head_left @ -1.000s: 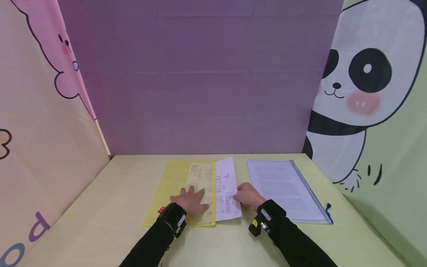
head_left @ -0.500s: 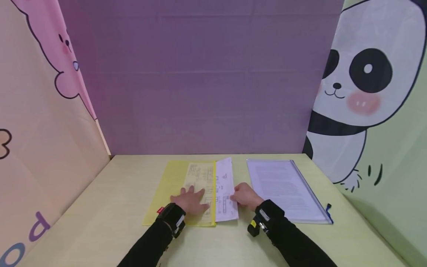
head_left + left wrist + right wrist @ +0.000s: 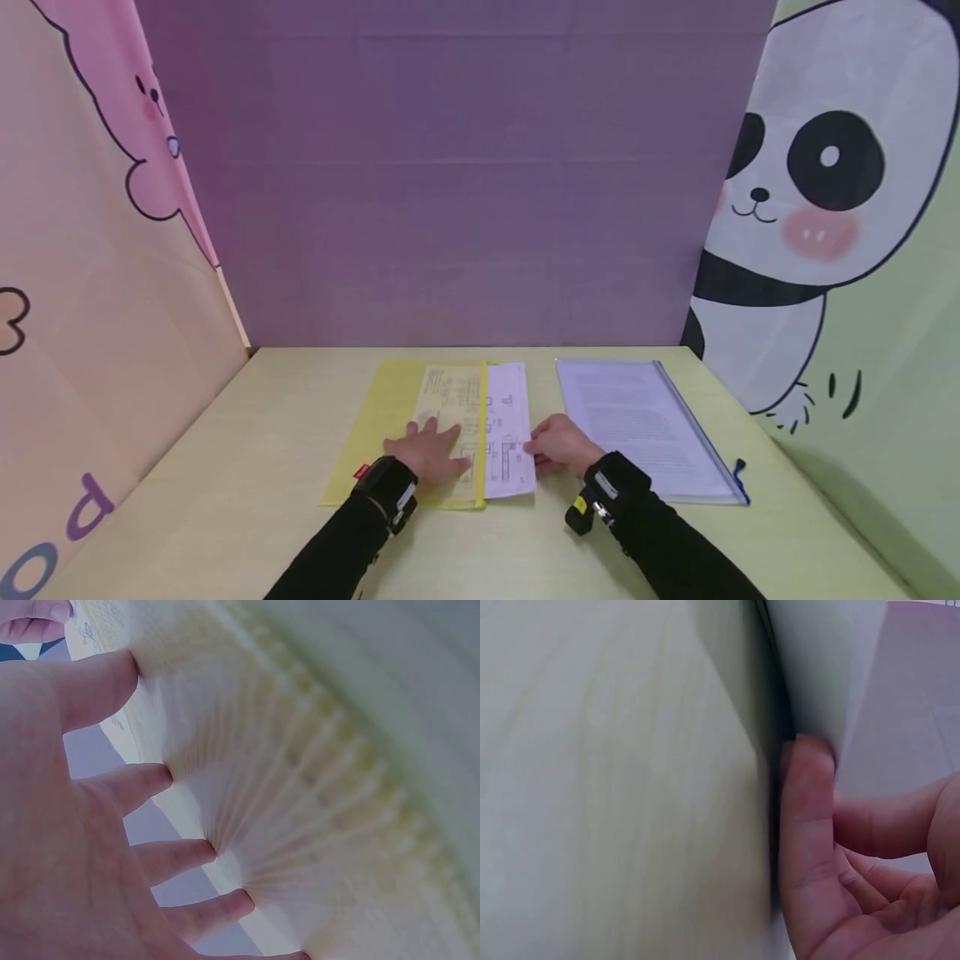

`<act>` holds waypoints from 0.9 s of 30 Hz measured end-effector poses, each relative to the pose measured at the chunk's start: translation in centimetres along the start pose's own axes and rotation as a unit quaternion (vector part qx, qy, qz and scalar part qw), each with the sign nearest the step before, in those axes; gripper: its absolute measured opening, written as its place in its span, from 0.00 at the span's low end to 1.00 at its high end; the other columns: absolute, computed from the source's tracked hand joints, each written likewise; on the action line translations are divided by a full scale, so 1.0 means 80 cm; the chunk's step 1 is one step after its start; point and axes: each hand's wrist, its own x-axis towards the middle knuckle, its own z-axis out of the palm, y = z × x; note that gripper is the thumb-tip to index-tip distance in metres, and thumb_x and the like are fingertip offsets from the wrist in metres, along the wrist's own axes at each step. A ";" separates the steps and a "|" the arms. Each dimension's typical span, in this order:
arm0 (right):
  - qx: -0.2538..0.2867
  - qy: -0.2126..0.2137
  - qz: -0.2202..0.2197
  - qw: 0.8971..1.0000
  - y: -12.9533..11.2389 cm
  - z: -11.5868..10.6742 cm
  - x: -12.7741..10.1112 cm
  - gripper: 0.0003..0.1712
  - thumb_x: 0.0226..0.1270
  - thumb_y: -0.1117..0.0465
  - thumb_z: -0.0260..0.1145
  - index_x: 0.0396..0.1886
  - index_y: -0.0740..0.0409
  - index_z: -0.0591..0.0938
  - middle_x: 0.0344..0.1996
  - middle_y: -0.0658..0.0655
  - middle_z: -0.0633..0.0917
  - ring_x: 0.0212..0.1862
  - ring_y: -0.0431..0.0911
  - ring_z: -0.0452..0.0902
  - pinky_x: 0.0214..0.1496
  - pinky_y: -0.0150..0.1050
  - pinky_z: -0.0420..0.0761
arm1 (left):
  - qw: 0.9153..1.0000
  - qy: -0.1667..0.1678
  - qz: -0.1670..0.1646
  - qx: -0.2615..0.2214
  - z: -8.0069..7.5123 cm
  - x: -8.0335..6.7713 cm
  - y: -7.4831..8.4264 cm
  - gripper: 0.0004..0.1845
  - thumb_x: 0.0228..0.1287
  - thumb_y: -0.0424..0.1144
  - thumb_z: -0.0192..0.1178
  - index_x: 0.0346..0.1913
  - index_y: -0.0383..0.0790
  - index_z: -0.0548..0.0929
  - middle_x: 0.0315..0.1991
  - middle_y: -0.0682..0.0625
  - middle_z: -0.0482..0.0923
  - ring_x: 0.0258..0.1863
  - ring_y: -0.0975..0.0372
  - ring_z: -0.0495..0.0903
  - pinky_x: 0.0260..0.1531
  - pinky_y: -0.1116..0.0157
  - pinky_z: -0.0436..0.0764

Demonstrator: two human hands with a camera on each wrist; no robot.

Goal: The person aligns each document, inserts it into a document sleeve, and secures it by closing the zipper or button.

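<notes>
A yellow translucent zip folder [image 3: 382, 417] lies on the table with a printed white sheet [image 3: 510, 425] partly inside it, the sheet's right strip sticking out past the folder's yellow right edge. My left hand [image 3: 427, 454] rests on the folder with fingers spread; in the left wrist view its fingertips [image 3: 193, 851] press the plastic over the paper. At the sheet's outer right edge, my right hand [image 3: 564, 443] pinches the paper between thumb and index finger. The right wrist view has the index finger [image 3: 810, 825] under the sheet's edge and the thumb [image 3: 892, 821] on the other side.
To the right lies a clear report cover [image 3: 622, 425] holding printed pages, with a dark spine bar along its right side. A small dark blue tag or cord [image 3: 739, 475] sticks out near its lower right corner. A purple backdrop [image 3: 465, 183] rises behind the table [image 3: 285, 467].
The sheet first slid slightly left into the folder with my right hand. Its far edge then came nearer to me and the sheet straightened. My left hand stayed in place.
</notes>
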 end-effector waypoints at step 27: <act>-0.035 0.004 -0.028 0.999 -0.016 0.029 0.004 0.11 0.66 0.74 0.66 0.47 0.76 0.80 0.33 0.62 0.86 0.33 0.50 0.86 0.36 0.41 0.88 | 1.000 -0.004 0.001 0.010 -0.005 -0.005 0.002 0.36 0.69 0.65 0.56 0.76 0.59 0.68 0.77 0.43 0.61 0.73 0.42 0.61 0.60 0.27 0.63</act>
